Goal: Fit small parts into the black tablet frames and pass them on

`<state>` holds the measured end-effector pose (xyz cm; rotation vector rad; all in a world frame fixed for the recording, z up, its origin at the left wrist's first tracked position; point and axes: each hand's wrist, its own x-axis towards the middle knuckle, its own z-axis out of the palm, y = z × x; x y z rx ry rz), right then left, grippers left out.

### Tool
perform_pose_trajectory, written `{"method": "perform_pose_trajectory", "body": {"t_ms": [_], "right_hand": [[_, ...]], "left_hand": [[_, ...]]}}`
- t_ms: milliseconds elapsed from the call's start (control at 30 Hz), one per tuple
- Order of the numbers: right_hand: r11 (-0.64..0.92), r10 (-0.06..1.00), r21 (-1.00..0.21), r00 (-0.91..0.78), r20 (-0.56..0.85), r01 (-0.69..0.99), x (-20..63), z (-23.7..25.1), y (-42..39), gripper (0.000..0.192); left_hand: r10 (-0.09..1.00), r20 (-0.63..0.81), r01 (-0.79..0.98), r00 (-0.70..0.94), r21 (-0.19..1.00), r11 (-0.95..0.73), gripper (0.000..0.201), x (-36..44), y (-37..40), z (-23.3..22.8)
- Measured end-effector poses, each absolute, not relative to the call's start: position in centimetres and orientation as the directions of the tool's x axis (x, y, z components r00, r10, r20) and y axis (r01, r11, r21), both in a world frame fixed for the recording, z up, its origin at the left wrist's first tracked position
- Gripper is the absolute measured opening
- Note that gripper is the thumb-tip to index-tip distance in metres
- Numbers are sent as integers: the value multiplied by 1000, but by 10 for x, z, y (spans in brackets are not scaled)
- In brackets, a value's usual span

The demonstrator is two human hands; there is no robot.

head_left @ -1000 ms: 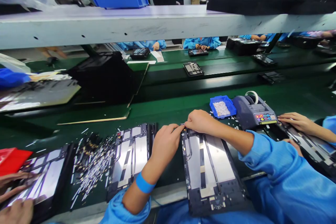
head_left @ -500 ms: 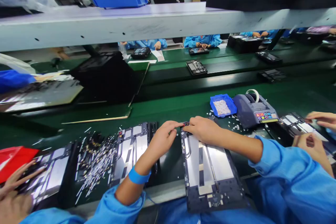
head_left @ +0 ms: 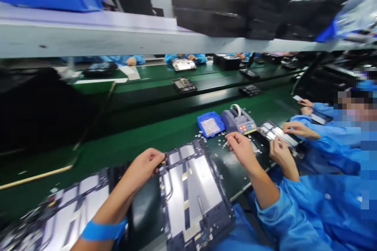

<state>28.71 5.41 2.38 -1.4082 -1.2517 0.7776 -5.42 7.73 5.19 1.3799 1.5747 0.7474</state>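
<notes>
An opened tablet (head_left: pixel 203 176) with silver panels and a black frame lies tilted in front of me, its near end over the table edge. My left hand (head_left: pixel 149 160), with a blue band on the wrist, is closed at the tablet's far left corner, thumb and fingers pinched on it. Away from the tablet, my right hand (head_left: pixel 240 150) hangs in the air just short of the tape dispenser (head_left: pixel 238 120). Its thumb and fingertips are pressed together; anything between them is too small to make out. Behind that hand sits a blue tray (head_left: pixel 211 124) of small pale pieces.
To my left lie another opened tablet (head_left: pixel 76 208) and a heap of loose parts (head_left: pixel 29 223). On the right, a co-worker's hands (head_left: pixel 284 149) work over a tablet (head_left: pixel 272 131). A shelf (head_left: pixel 118 39) with black boxes (head_left: pixel 241 11) crosses above. Small pale scraps litter the table.
My right hand has left the tablet's top edge and moved right towards the dispenser. My left hand stays at the corner. The view has turned to the right.
</notes>
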Motion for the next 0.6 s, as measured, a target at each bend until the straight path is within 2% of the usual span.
{"method": "perform_pose_trajectory", "body": {"t_ms": [67,167,233,300,400,467,533,600], "right_hand": [[-26,906,-980,418,59,195,316,-4,50,39],[-60,849,-974,524,64,217,358,-21,47,46],[-42,854,-965,510,100,259,387,-15,40,43],[-9,870,-930,462,174,367,416,-4,28,32],[29,881,-801,363,303,598,449,8,10,15],[33,889,-714,306,341,700,460,10,5,13],[41,899,-710,285,334,703,465,10,5,14],[56,902,-756,292,319,652,465,11,7,19]], "left_hand": [[972,-234,420,1,882,212,40,-52,79,52],[972,-234,388,-18,894,223,45,-49,80,54],[974,-227,385,-19,897,216,47,-47,78,55],[974,-224,392,-23,895,215,47,-46,76,57],[971,-235,402,-42,886,232,49,-48,74,55],[971,-238,418,-36,879,231,51,-50,74,52],[973,-230,445,-11,870,211,53,-53,77,48],[977,-215,473,10,862,185,55,-57,80,46]]}}
